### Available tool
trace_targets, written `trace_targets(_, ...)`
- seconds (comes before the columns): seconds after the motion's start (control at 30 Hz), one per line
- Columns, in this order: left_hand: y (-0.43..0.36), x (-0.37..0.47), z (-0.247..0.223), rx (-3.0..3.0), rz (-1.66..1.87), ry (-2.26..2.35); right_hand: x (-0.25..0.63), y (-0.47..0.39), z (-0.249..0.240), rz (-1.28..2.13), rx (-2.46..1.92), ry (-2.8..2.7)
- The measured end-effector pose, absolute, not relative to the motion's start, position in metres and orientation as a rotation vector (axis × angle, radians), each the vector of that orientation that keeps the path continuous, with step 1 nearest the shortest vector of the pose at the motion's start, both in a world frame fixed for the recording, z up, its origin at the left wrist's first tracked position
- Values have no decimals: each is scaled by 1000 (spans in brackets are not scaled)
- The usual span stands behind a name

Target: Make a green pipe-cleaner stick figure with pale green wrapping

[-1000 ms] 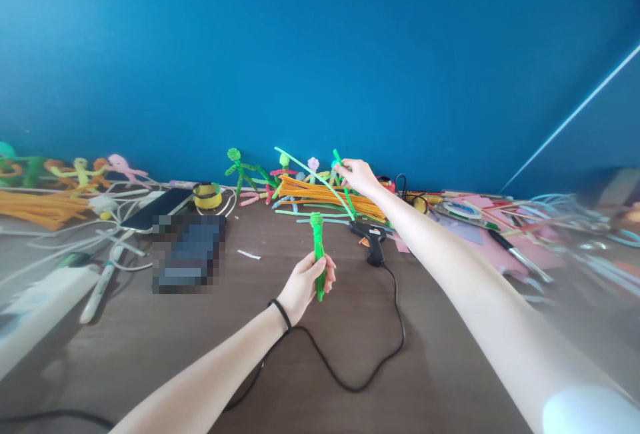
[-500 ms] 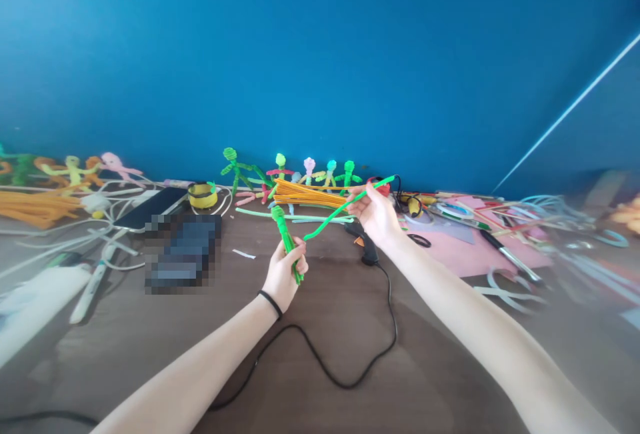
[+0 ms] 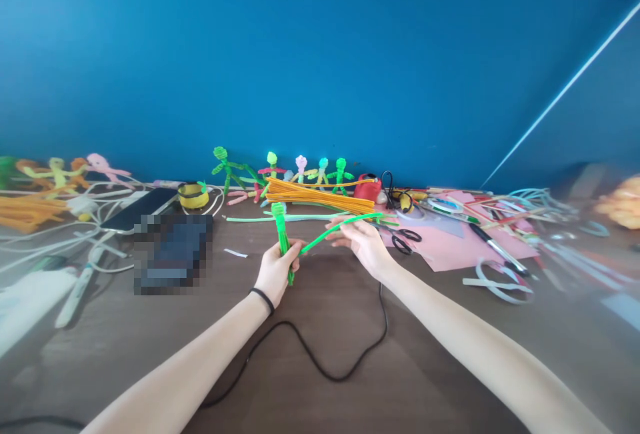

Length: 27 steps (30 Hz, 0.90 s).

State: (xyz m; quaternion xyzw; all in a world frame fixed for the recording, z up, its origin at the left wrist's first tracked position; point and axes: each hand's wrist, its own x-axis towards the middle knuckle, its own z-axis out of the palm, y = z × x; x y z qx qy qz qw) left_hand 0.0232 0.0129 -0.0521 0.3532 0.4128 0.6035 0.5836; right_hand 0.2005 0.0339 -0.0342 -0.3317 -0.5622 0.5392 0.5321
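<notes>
My left hand (image 3: 276, 271) is closed around a twisted green pipe-cleaner figure (image 3: 281, 222), held upright with its head up and its ends poking out below the fingers. From this hand a long green pipe cleaner (image 3: 314, 243) runs up to the right. My right hand (image 3: 364, 244) has it loosely between thumb and fingers, and the free end extends past the hand. Just behind the hands lies a bundle of orange pipe cleaners (image 3: 320, 195).
Several pipe-cleaner figures (image 3: 341, 174) stand along the blue wall. At left lie a dark phone (image 3: 175, 251), a tablet-like device (image 3: 140, 210) and white cables. Scissors (image 3: 406, 241), pink paper (image 3: 450, 244) and a marker (image 3: 495, 247) lie at right. A black cord (image 3: 320, 371) crosses the front.
My right hand has moved down, lowering the pipe cleaner to a flatter slant. The green figure in my left hand now stands more upright. The scissors have come into sight.
</notes>
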Motion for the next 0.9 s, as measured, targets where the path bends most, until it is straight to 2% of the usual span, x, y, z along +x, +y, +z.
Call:
trace_targets(0.17, 25, 11, -54, 717, 1564, 987, 231, 40, -43, 538, -1324, -1696)
trace_targets(0.27, 28, 7, -54, 675, 1562, 968, 261, 46, -48, 257, -1558, -1712)
trace_targets(0.4, 28, 8, -52, 620, 1548, 940, 304, 46, -54, 200, -1735, -1736)
trace_targets(0.53, 27, 9, -51, 578, 1519, 910, 334, 39, -57, 294, -1815, -1850)
trace_targets(0.73, 27, 8, -48, 529, 1520, 880, 352, 33, -49, 56, -2121, -1995)
trace_targets(0.9, 26, 9, -46, 511, 1512, 877, 369, 36, -47, 241, -2028, -2123)
